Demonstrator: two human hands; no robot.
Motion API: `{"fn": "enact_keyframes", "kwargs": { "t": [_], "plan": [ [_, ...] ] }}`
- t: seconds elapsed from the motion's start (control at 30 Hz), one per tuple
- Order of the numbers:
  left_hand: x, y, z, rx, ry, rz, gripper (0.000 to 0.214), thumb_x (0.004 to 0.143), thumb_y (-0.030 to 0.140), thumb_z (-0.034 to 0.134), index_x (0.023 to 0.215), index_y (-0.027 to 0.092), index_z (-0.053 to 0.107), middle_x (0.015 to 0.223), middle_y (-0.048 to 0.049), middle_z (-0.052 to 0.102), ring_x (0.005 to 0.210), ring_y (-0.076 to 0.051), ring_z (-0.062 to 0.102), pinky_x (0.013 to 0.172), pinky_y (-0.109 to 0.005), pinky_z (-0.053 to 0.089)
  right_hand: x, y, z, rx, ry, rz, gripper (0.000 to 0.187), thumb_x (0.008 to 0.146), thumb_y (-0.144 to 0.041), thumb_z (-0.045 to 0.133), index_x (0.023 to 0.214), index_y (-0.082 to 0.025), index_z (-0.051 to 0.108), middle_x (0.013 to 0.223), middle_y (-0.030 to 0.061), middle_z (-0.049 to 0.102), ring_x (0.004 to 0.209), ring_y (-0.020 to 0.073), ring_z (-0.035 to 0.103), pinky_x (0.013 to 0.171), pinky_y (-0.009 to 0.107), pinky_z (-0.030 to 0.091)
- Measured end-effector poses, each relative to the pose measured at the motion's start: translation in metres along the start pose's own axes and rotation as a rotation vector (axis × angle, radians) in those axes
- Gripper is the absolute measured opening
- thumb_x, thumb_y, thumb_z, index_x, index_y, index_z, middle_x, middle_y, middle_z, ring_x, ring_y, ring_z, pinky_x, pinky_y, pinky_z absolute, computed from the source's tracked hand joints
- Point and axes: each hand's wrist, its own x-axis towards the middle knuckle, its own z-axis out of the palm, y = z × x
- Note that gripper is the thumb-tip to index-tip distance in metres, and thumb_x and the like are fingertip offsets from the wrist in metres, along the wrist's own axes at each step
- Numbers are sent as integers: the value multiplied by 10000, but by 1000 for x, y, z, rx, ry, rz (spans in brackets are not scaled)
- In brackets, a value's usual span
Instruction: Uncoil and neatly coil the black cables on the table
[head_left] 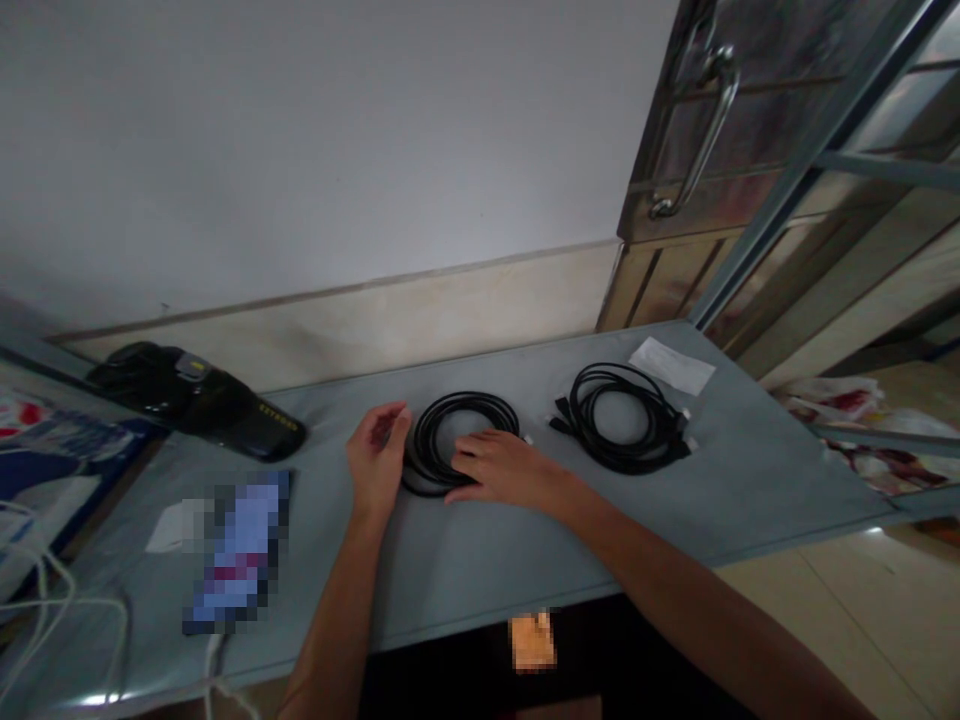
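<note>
A black cable (466, 400) lies on the table in a round coil of several loops. My right hand (499, 468) reaches over the coil's near right side, with its fingers curled onto the loops and its thumb along the near edge. At the coil's left is my left hand (379, 455), raised a little, its thumb and fingertips pinched together. Whatever that pinch holds is too small to make out. Beside the left wrist, one loop of the cable passes close to the hand. To the right rests a second coiled black cable (581, 425) with its plugs showing.
A black handheld device (225, 400) with yellow lettering lies at the back left. Nearer is a phone-like object (241, 550), blurred out, with a white cord (215, 655). White paper (675, 366) lies behind the second coil. A wall backs the grey table (757, 450); metal posts stand right.
</note>
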Motion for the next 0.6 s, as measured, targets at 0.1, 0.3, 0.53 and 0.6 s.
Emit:
{"fn": "enact_keyframes", "kwargs": {
  "t": [0.1, 0.3, 0.53, 0.6],
  "plan": [
    [-2, 4, 2, -21, -21, -36, 302, 935, 468, 887, 1115, 232, 830, 1174, -86, 824, 1104, -245, 753, 1059, -362, 577, 0, 1, -3, -10, -2, -2, 575, 1114, -702, 600, 1145, -157, 782, 1155, 104, 771, 1012, 226, 761, 926, 364, 582],
    [-8, 6, 6, 85, -176, 56, 406, 930, 509, 887, 1234, 254, 803, 1325, -109, 783, 1261, -297, 710, 1206, -450, 508, 1, -1, -4, -50, -6, -28, 509, 1119, -665, 610, 1184, -187, 773, 1182, 80, 779, 1030, 225, 772, 963, 378, 591],
    [-2, 4, 9, 239, -262, 233, 345, 927, 305, 789, 1266, 244, 795, 1305, -122, 770, 1274, -334, 706, 1229, -520, 509, 1, -4, -4, -8, 5, -47, 486, 1133, -634, 629, 1276, -184, 745, 1232, 92, 804, 1132, 237, 771, 1027, 391, 575],
    [-9, 13, 9, 300, -243, 315, 303, 988, 335, 714, 1267, 235, 779, 1316, -127, 774, 1289, -331, 712, 1236, -550, 523, 1, -5, -4, -26, -2, -64, 423, 1146, -581, 644, 1253, -185, 749, 1209, 85, 813, 1160, 241, 767, 1020, 389, 571]
  ]
}}
